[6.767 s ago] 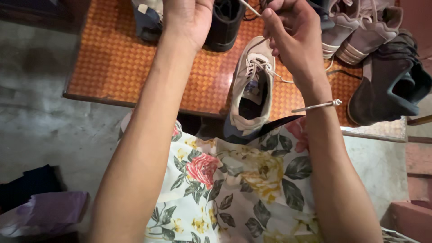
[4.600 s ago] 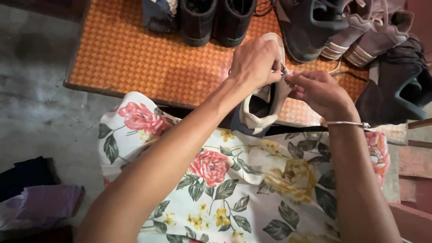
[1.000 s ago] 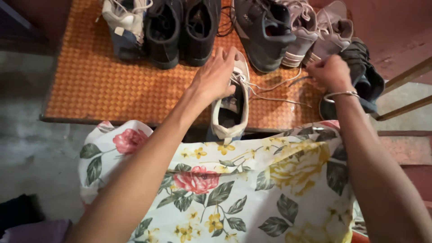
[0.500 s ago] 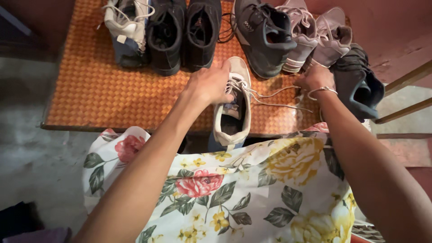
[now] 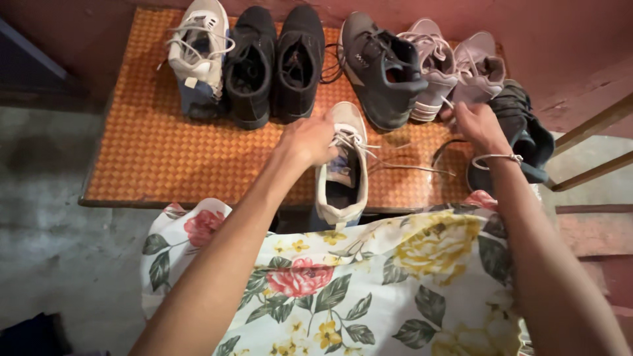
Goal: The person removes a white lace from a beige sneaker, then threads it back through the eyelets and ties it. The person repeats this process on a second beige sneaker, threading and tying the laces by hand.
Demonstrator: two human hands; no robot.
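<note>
Left hand (image 5: 308,138): closed over the left side of the beige sneaker (image 5: 344,165), fingers curled against its upper near the laces.
Right hand (image 5: 476,125): raised at about 2 o'clock from the beige sneaker, fingers pinched on the end of a lace (image 5: 412,166) close to the pink sneakers; a thin metal bangle (image 5: 496,158) circles the wrist.
Beige sneaker: lies toe pointing to 12 o'clock on the orange woven tabletop (image 5: 151,151), its heel overhanging the near edge above the floral-print lap (image 5: 343,283); its opening faces up.
Lace: a pale cord running from the sneaker's eyelets out toward 3 o'clock across the tabletop, well loosened.
Row at 12 o'clock: a white and blue sneaker (image 5: 196,56) at the left, then a pair of black shoes (image 5: 275,62), a dark grey sneaker (image 5: 382,69), and a pair of pink sneakers (image 5: 455,66), all with toes away from the person.
At 3 o'clock: a dark shoe with teal lining (image 5: 521,128) lies on its side at the right end of the tabletop, just beside the right hand.
Floor (image 5: 53,217): grey concrete at 9 o'clock.
</note>
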